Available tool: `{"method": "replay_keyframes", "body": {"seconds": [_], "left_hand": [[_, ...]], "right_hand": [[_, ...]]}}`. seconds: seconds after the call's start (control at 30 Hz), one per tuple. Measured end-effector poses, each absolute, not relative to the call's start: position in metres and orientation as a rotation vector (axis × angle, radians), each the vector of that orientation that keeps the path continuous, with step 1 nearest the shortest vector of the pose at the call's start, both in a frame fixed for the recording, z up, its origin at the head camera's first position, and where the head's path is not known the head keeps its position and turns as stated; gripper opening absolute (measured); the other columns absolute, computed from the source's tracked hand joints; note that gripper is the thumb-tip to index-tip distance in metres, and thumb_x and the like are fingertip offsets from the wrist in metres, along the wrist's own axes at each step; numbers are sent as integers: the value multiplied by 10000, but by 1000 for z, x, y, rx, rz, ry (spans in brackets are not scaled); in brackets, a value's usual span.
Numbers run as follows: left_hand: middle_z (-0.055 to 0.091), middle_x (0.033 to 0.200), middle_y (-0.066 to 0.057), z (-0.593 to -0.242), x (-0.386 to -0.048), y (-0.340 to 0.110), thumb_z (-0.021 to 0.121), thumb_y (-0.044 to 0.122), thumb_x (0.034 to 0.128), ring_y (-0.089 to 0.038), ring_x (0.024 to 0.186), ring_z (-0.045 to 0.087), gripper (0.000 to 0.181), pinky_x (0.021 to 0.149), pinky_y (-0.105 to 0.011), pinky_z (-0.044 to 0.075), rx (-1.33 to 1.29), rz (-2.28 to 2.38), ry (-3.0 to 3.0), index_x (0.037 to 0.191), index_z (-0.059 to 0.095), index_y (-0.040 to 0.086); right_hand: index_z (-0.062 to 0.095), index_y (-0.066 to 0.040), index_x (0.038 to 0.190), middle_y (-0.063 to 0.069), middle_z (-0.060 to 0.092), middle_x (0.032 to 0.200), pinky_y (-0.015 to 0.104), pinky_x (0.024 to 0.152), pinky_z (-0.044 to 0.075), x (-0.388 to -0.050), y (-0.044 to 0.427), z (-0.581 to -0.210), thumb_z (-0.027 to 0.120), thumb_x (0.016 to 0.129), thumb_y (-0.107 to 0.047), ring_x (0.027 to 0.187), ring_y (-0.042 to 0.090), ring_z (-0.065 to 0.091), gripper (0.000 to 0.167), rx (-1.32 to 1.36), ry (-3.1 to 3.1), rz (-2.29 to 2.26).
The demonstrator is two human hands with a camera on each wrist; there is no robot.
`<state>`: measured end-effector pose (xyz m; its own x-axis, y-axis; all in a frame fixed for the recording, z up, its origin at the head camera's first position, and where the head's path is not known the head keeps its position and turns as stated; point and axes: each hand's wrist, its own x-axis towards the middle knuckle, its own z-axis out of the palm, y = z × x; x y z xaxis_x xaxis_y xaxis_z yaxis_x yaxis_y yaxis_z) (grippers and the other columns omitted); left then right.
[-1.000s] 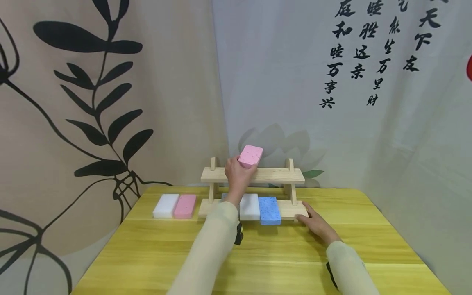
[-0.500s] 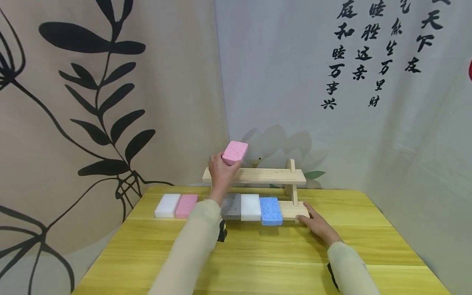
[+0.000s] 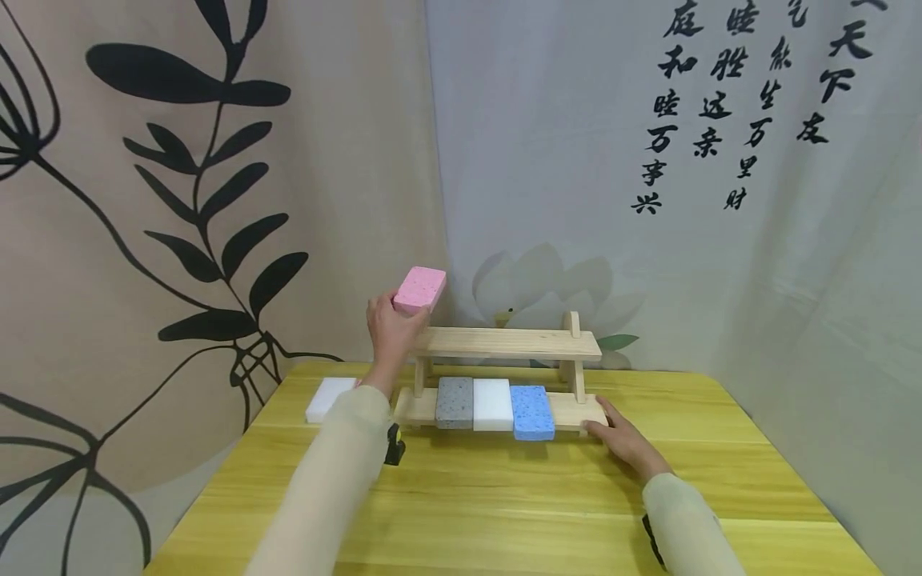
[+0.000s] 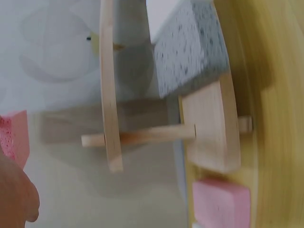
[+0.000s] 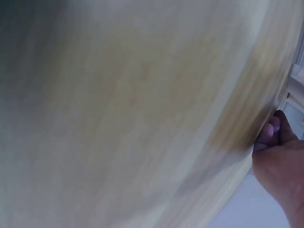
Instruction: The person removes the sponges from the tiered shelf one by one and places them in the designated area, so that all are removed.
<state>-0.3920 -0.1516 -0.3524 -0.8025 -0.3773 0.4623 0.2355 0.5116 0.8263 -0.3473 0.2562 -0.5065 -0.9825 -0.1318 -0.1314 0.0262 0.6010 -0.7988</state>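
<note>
My left hand (image 3: pixel 392 332) grips a pink sponge (image 3: pixel 420 290) in the air, just above the left end of the two-tier wooden shelf (image 3: pixel 507 342). In the left wrist view, part of that sponge (image 4: pixel 16 135) and the hand (image 4: pixel 16 194) show at the left edge. A grey sponge (image 3: pixel 454 402), a white sponge (image 3: pixel 493 405) and a blue sponge (image 3: pixel 531 413) sit side by side on the lower tier. At the right end of that tier, my right hand (image 3: pixel 625 442) holds the board, thumb at the front and fingers behind. The right wrist view shows this hand (image 5: pixel 280 156) at its edge.
Left of the shelf, a white sponge (image 3: pixel 330 398) lies on the yellow wood-grain table (image 3: pixel 547 512). A second pink sponge (image 4: pixel 221 204) beside it is mostly hidden by my left arm in the head view. Printed curtains (image 3: pixel 346 160) stand behind the table.
My left hand has carried the pink sponge leftward and slightly up, from over the upper tier's middle-left to its left end. The grey sponge has come into sight. The right hand stays put.
</note>
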Motion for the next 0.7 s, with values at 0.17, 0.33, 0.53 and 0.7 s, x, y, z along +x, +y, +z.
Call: {"method": "replay_keyframes", "body": {"seconds": [0.17,0.33,0.53,0.7], "left_hand": [[459,1289,-161,-351,-390,-176,779,339,812,-325,1181,443,724,1028,-460,385,139,-1279,-2164,1376,471,6],[444,1321,-165,-349,-386,-198,764,338,832,-322,1200,440,731,1041,-454,394,170,-1270,-2183,1404,450,8],[423,1341,-173,-352,-383,-223,750,334,851,-326,1202,441,732,1054,-459,398,195,-1267,-2201,1420,428,5],[428,1338,-198,-356,-380,-246,755,328,849,-344,1207,431,734,1063,-480,383,202,-1235,-2210,1414,433,-11]], "right_hand": [[73,-144,1601,308,66,1595,697,1107,101,-350,258,-509,562,939,-558,1435,526,80,921,-94,2662,-1346],[69,-140,1599,328,53,1586,716,1092,85,-350,259,-509,564,929,-576,1423,548,64,941,-115,2659,-1356],[59,-139,1600,322,53,1589,708,1099,84,-349,259,-509,547,940,-574,1429,540,60,930,-128,2647,-1356],[51,-134,1600,295,47,1603,684,1120,80,-350,258,-508,544,957,-542,1448,508,53,907,-99,2635,-1358]]}}
